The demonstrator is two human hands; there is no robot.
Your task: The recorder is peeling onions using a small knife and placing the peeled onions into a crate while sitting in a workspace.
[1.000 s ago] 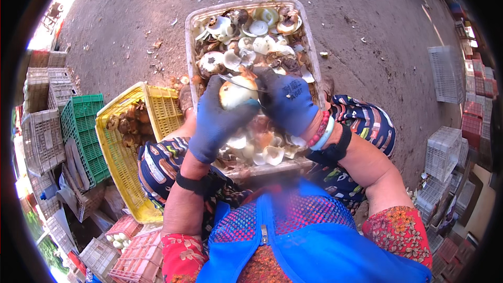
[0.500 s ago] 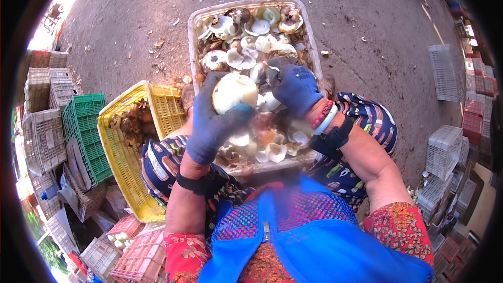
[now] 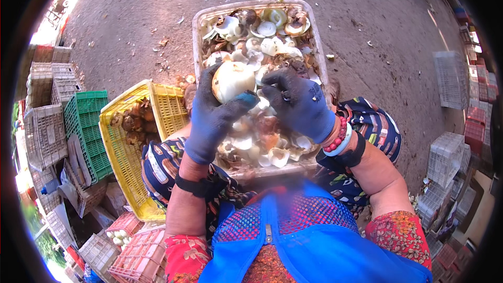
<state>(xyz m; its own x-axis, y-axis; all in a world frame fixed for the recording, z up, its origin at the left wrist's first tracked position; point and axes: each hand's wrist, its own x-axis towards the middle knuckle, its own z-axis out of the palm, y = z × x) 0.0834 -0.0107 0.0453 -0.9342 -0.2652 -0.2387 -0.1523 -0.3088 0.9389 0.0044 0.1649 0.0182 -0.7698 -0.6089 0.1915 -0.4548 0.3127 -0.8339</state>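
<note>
In my gloved left hand (image 3: pixel 208 118) is a pale, peeled-looking onion (image 3: pixel 233 80), held with the thumb along its lower right side and the fingers behind it. My gloved right hand (image 3: pixel 304 106) is curled closed just right of the onion. A small dark ring shape shows at its fingers, but I cannot make out what they hold. Both hands hover over a whitish plastic crate (image 3: pixel 197 39) between my knees. Onion skins and white layers (image 3: pixel 279 156) fill this crate, some with brown, rotted-looking parts.
A yellow crate (image 3: pixel 124 178) with brown onions (image 3: pixel 141 120) inside tilts by my left leg. Beyond it stand a green crate (image 3: pixel 88 126) and stacked pale crates (image 3: pixel 46 136). Pink crates (image 3: pixel 140 256) sit at lower left. More white crates (image 3: pixel 445 154) line the right side.
My right hand has come down and turned, its curled fingers now beside the onion. The onion stays in my left hand, tilted slightly differently. The whole view has shifted a little.
</note>
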